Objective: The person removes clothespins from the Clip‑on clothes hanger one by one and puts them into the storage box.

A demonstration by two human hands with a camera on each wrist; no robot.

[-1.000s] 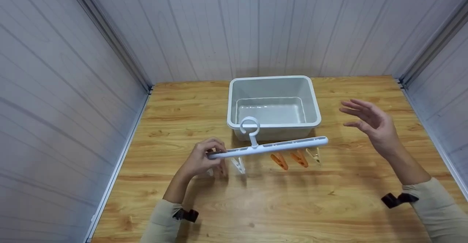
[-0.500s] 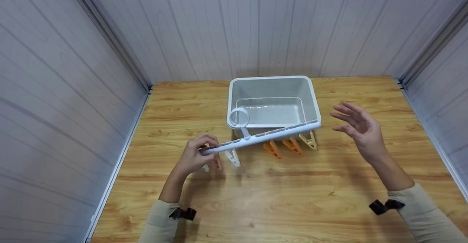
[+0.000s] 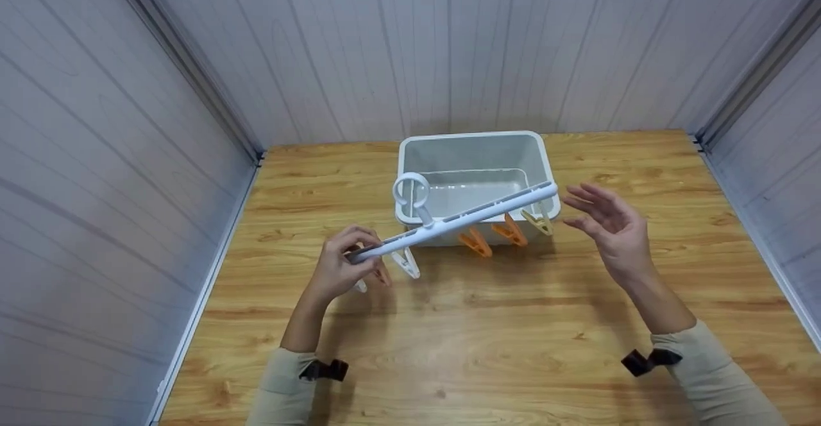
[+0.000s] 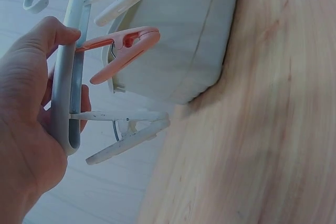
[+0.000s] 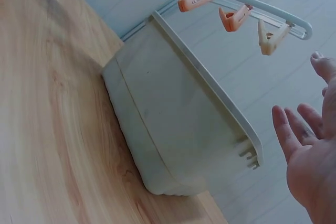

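A white clip hanger bar (image 3: 462, 217) with a round hook (image 3: 410, 190) hangs tilted in the air, its right end raised over the grey plastic tub (image 3: 542, 156). Orange and cream pegs (image 3: 510, 230) dangle under it. My left hand (image 3: 343, 265) grips the bar's left end (image 4: 71, 93), thumb over the top. My right hand (image 3: 606, 227) hovers with fingers spread just right of the bar's far end, touching nothing. In the right wrist view the pegs (image 5: 233, 17) hang above the tub's wall (image 5: 173, 129), with my fingers (image 5: 302, 129) at the right.
The wooden table (image 3: 487, 342) is boxed in by pale panelled walls (image 3: 96, 156) on the left, back and right. The tub stands at the table's back centre.
My left hand has lifted the hanger off the table and swung its right end up and back over the tub. My right hand has drifted left toward that end.
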